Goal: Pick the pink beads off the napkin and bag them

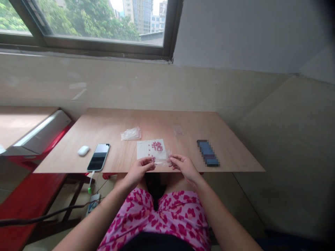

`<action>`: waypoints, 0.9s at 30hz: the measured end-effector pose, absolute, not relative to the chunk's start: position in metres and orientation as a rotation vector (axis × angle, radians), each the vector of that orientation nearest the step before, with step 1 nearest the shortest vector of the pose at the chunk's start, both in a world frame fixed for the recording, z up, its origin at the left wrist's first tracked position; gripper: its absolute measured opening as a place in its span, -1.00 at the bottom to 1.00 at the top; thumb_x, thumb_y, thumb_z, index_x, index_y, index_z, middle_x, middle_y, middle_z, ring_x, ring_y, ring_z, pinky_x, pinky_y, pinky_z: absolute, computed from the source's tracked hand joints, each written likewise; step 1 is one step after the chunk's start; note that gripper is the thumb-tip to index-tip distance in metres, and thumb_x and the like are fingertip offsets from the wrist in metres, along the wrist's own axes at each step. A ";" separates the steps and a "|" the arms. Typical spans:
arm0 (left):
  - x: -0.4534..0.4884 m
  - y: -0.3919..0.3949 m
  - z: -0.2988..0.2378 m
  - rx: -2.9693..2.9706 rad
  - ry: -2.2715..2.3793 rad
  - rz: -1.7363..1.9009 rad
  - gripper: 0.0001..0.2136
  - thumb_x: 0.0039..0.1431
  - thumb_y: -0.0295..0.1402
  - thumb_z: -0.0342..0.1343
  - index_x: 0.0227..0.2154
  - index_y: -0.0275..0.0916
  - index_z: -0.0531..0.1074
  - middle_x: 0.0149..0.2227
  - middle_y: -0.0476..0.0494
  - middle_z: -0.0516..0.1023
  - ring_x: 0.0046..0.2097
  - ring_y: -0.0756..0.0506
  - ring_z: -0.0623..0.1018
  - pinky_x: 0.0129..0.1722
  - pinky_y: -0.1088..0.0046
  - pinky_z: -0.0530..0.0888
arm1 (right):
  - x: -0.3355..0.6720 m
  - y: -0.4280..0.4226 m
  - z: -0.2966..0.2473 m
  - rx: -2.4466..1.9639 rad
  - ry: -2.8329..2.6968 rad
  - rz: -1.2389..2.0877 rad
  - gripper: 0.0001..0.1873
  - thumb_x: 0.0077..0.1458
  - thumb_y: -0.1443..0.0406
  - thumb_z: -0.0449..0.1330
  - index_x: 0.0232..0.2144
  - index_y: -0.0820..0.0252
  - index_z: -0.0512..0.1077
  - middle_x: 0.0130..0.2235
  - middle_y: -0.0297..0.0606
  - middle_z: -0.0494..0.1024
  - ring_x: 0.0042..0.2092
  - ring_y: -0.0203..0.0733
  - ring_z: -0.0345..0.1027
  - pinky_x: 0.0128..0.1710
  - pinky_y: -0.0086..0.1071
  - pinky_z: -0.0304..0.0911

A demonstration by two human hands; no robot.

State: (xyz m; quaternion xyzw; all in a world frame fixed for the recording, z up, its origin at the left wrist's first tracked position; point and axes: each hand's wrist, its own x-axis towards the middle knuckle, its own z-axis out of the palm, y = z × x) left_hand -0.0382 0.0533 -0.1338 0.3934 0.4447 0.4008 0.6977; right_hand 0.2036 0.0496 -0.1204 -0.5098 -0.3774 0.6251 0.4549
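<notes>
A white sheet (142,148) lies near the front edge of the table, with a loose cluster of small red beads (157,146) on it. Several more beads are scattered to the cluster's left. My left hand (141,168) is closed at the sheet's front edge, its fingertips pinched around small red beads. Opposite it, my right hand (184,166) pinches the right side of a small clear plastic bag (164,162), which stretches between the hands over the sheet's lower right corner. The bag's opening is too small to make out.
Behind the sheet lie a stack of clear bags (131,134) and a single bag (178,130) with a few beads in it. A phone (98,157) on a charging cable and a white earbud case (83,150) sit left. A pixelated dark device (208,153) lies right.
</notes>
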 end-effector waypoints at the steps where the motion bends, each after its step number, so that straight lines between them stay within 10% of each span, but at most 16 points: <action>1: -0.038 0.054 -0.135 0.872 0.994 0.888 -0.50 -0.08 -0.19 0.52 -0.08 -0.30 0.59 -0.16 -0.18 0.64 -0.19 -0.09 0.61 0.01 0.28 0.51 | 0.205 0.051 -0.122 -1.260 -0.924 1.549 -0.50 -0.13 0.06 0.52 -0.23 0.29 0.59 -0.27 -0.13 0.65 -0.34 -0.21 0.52 -0.37 -0.41 0.38; 15: -0.039 0.056 -0.144 1.157 1.168 0.940 -0.51 0.11 -0.09 0.35 0.04 -0.26 0.52 -0.01 -0.29 0.60 -0.05 -0.20 0.58 -0.01 0.22 0.50 | 0.204 0.045 -0.110 -1.114 -0.927 1.703 -0.62 -0.04 0.11 0.51 -0.32 0.26 0.55 -0.34 -0.26 0.60 -0.34 -0.30 0.45 -0.30 -0.44 0.36; 27: -0.021 0.024 -0.110 1.283 0.916 0.661 -0.60 0.32 0.02 0.13 -0.37 -0.26 0.41 -0.40 -0.06 0.49 -0.32 -0.07 0.47 -0.25 0.42 0.40 | 0.165 0.019 -0.113 -1.067 -1.212 1.843 -0.63 0.02 0.06 0.45 -0.38 0.25 0.51 -0.39 -0.25 0.61 -0.38 -0.26 0.43 -0.42 -0.46 0.20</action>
